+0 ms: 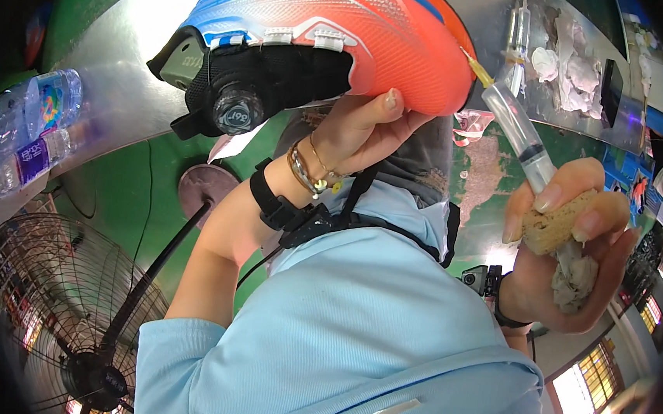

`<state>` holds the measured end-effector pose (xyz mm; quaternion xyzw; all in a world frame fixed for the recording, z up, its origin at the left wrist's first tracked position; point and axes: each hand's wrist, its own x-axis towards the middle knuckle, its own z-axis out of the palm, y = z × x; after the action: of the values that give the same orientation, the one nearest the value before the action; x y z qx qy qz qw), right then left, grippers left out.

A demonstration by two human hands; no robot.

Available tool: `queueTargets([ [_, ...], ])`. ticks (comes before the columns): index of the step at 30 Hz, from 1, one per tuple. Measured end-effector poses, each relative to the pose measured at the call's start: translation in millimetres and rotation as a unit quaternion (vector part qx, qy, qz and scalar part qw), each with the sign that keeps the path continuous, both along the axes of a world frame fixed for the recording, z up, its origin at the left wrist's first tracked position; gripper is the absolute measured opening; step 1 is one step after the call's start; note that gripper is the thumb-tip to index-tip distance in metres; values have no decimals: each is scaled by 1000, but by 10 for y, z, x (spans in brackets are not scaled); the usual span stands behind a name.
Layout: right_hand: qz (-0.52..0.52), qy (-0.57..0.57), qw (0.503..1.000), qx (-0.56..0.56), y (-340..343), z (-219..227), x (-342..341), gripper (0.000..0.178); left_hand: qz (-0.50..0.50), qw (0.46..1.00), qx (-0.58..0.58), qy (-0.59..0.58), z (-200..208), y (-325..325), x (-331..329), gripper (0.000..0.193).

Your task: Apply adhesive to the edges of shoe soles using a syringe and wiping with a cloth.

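Note:
An orange and blue sports shoe (414, 50), with a black collar and a round lacing dial (238, 112), lies on its side at the table's near edge. My left hand (373, 128) grips it under the toe, thumb and fingers closed on the orange upper. In my right hand (571, 226) is a clear plastic syringe (518, 128); its yellow needle tip points at the sole edge by the toe, and I cannot tell whether it touches. The same hand also clasps a tan sponge (552, 223) and a crumpled whitish wad (574, 277).
On the grey metal table (141, 99) lie another syringe (519, 35), crumpled white tissues (576, 70) and a dark flat object (611, 93) to the right. Plastic bottles (34, 125) lie at the left. A caged fan (73, 319) stands at lower left on the green floor.

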<state>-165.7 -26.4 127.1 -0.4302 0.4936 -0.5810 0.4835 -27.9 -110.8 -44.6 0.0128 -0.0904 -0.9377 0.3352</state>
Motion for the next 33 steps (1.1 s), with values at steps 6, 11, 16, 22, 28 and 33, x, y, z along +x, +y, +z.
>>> queueTargets([
  [6,-12,9,999,-33,-1,-37,-2,37,35,999,-15,37,12,-112,-169,43],
  [11,-32,29,997,-62,-22,-117,-4,40,72,990,-101,-61,109,-207,-262,62],
  [16,-52,64,993,-89,-93,-161,24,39,127,992,-1,-24,371,-293,-381,44],
  [22,-60,113,986,-108,-195,-231,145,38,152,971,157,-98,923,-355,-309,31],
  [28,-75,137,969,-190,-113,-480,172,47,95,961,198,-171,1118,-402,-206,33],
  [33,-56,139,969,-199,-118,-546,98,46,90,955,214,-183,1160,-422,-232,33],
])
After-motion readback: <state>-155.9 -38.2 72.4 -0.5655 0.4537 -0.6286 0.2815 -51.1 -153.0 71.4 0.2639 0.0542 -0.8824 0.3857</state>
